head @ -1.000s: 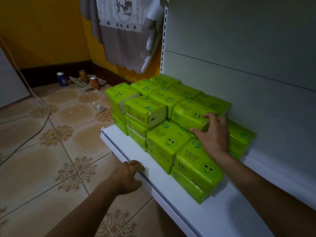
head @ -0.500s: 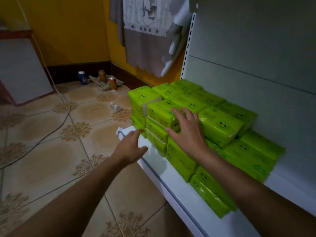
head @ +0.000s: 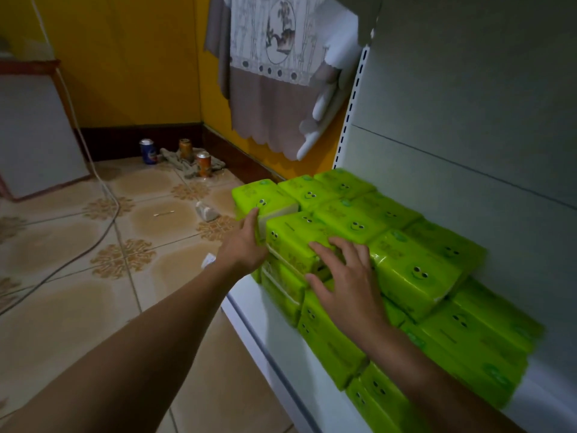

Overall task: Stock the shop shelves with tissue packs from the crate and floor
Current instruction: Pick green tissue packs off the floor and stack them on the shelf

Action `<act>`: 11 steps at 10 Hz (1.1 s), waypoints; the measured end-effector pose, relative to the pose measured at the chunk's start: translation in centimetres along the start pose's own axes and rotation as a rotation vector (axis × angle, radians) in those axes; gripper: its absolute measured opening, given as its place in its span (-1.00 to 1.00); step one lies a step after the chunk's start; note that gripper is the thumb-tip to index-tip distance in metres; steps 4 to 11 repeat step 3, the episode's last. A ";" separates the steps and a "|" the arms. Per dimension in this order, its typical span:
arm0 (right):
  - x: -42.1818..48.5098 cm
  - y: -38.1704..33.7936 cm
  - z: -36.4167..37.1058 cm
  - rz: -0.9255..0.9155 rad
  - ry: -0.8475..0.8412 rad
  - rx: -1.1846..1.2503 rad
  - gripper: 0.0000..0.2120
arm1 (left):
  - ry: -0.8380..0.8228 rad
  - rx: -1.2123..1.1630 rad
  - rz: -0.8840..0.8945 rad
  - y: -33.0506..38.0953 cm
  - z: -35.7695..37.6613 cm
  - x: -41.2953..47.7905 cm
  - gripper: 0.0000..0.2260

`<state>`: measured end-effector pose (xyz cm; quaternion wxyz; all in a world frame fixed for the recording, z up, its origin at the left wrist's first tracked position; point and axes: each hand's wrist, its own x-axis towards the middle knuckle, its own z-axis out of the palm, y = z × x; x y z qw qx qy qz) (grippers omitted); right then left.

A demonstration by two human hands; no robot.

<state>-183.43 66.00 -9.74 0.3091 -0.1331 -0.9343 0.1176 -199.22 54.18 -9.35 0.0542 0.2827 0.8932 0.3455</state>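
Note:
Several bright green tissue packs [head: 415, 270] with cartoon eyes are stacked in rows on the white shelf [head: 274, 342]. My left hand [head: 243, 245] reaches to the stack's left end, its fingers pressing the front face of the end packs [head: 265, 198]. My right hand [head: 346, 282] lies spread with straight fingers on top of a front pack [head: 293, 235], pressing it. Neither hand curls round a pack. The lower packs under my right arm are partly hidden.
The grey shelf back panel [head: 468, 151] rises behind the stack. A tiled floor [head: 93, 276] lies to the left, with three drink cans [head: 150, 151] near the yellow wall, a cable [head: 106, 195] and a small white object [head: 206, 210]. A cloth [head: 274, 73] hangs above.
My left hand rose from the shelf's front edge to the left end of the stack. My right hand shifted left from a back pack onto a front pack. The view moved closer.

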 end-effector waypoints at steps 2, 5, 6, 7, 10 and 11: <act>0.6 -0.8 -1.3 0.066 -0.076 0.012 -0.39 | -0.044 0.098 0.078 -1.6 -1.3 -0.3 -0.27; 1.2 -2.3 -2.8 0.176 -0.106 0.021 -0.34 | -0.055 0.100 0.105 -1.6 -3.9 -1.6 -0.31; 1.2 -2.3 -2.8 0.176 -0.106 0.021 -0.34 | -0.055 0.100 0.105 -1.6 -3.9 -1.6 -0.31; 1.2 -2.3 -2.8 0.176 -0.106 0.021 -0.34 | -0.055 0.100 0.105 -1.6 -3.9 -1.6 -0.31; 1.2 -2.3 -2.8 0.176 -0.106 0.021 -0.34 | -0.055 0.100 0.105 -1.6 -3.9 -1.6 -0.31; 1.2 -2.3 -2.8 0.176 -0.106 0.021 -0.34 | -0.055 0.100 0.105 -1.6 -3.9 -1.6 -0.31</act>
